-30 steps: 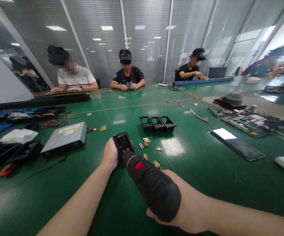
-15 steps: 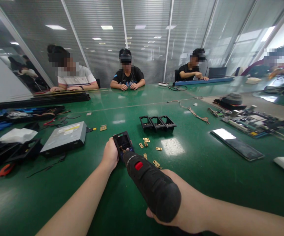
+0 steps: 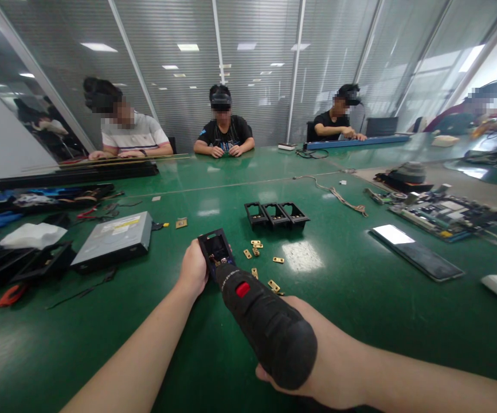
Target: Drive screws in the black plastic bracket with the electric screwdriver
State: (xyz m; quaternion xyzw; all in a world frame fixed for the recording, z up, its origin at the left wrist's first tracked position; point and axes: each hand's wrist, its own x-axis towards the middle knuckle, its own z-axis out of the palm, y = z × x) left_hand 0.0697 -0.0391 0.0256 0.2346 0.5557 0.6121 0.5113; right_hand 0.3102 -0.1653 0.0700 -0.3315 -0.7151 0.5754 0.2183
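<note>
The left hand (image 3: 194,269) clasps a small black plastic frame (image 3: 214,248) propped on the glossy green table (image 3: 351,287), while the right hand (image 3: 325,355) grips a chunky black electric screwdriver (image 3: 265,321) (red switch on top) whose tip sits inside that frame. A few small brass plates (image 3: 254,248) lie just beside it, with 3 more black frames (image 3: 276,214) in a row beyond

You can read nothing here outright. A short line of white lettering runs round the neck of the electric screwdriver (image 3: 269,330) in your right hand (image 3: 321,358), close to the black frame (image 3: 214,246) that your left hand (image 3: 193,269) grips, but it is too blurred to spell out. Well to the left of your left hand, the grey disc drive (image 3: 113,241) carries a white label with a yellow strip. Its print is too small to make out.
</note>
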